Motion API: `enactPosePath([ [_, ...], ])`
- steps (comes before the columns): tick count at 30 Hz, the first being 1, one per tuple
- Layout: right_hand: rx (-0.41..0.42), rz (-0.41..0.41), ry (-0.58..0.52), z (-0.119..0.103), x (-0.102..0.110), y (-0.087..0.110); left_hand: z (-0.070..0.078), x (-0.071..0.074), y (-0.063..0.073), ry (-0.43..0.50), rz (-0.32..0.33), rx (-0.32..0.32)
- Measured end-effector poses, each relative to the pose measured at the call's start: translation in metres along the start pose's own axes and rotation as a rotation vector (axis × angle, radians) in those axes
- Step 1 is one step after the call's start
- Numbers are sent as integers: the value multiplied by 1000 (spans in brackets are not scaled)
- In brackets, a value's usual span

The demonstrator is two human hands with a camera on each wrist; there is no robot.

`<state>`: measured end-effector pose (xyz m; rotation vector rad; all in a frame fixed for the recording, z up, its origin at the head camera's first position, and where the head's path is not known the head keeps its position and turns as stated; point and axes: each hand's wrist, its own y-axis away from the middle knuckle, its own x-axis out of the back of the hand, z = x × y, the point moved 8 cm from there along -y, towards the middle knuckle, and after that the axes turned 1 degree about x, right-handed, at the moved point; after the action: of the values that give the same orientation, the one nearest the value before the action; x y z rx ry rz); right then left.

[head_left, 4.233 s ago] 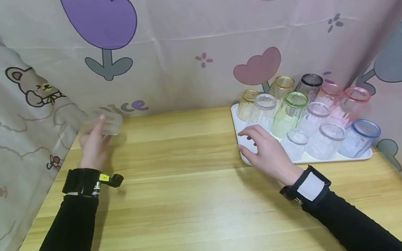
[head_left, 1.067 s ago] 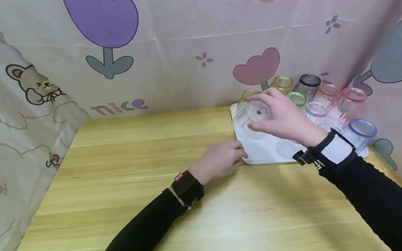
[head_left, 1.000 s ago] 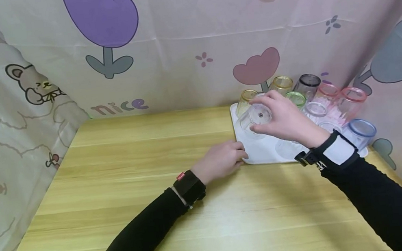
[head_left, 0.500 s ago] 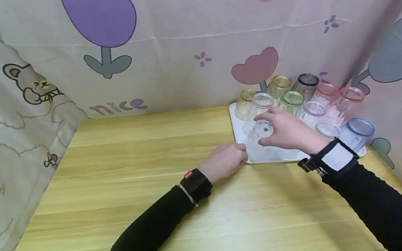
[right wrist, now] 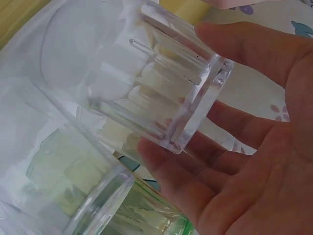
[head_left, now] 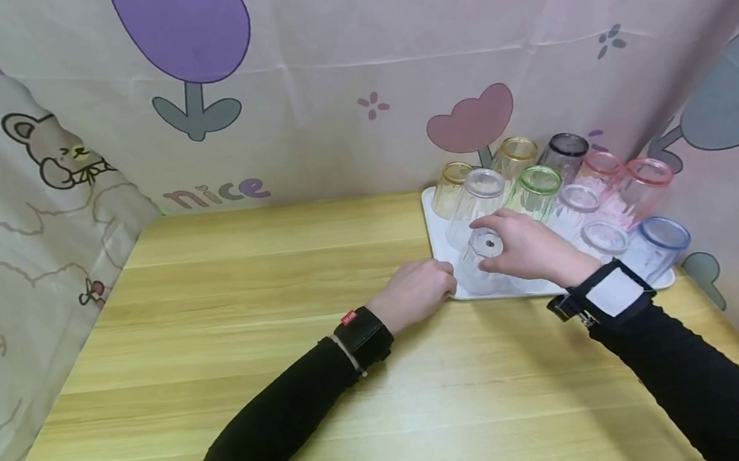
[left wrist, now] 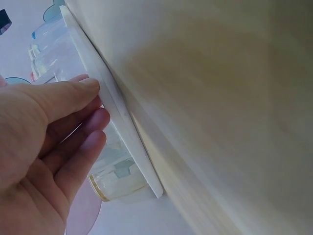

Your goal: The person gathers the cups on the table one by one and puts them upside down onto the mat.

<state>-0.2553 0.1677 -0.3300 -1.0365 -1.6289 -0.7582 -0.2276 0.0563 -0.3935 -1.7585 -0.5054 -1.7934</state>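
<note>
A clear ribbed glass (head_left: 484,245) is gripped near its base between the thumb and fingers of my right hand (head_left: 530,247). It is mouth-down over the front left part of the white tray (head_left: 437,237); the right wrist view shows the glass (right wrist: 166,83) from the side, and whether its rim touches the tray is hard to tell. My left hand (head_left: 414,293) is at the tray's front left corner, and in the left wrist view its thumb and bent fingers hold the tray's rim (left wrist: 116,100). Just behind the held glass stands a taller clear glass (head_left: 483,187).
Several more upturned glasses fill the tray: yellow (head_left: 455,176), green (head_left: 540,182), black (head_left: 567,149), pink (head_left: 649,175), blue (head_left: 664,235) and clear (head_left: 605,239). A patterned curtain (head_left: 333,137) hangs behind the wooden table (head_left: 280,285).
Over the last second my right hand has brought the clear glass toward the tray's front edge. My left hand, at the far left with a clear object 4.2 s ago, is now at the tray.
</note>
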Motion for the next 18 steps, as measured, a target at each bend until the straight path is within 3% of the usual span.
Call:
enactPosePath([
  [6, -13, -3, -12, 2, -2, 0, -1, 0, 2, 14, 15, -12],
  [11, -27, -6, -22, 4, -3, 1, -7, 3, 8, 90, 51, -9],
  [15, -49, 60, -50, 5, 5, 2, -31, 13, 19, 117, 71, 94],
  [18, -66, 197, -92, 3, 16, 4, -60, 28, 33, 110, 107, 215],
])
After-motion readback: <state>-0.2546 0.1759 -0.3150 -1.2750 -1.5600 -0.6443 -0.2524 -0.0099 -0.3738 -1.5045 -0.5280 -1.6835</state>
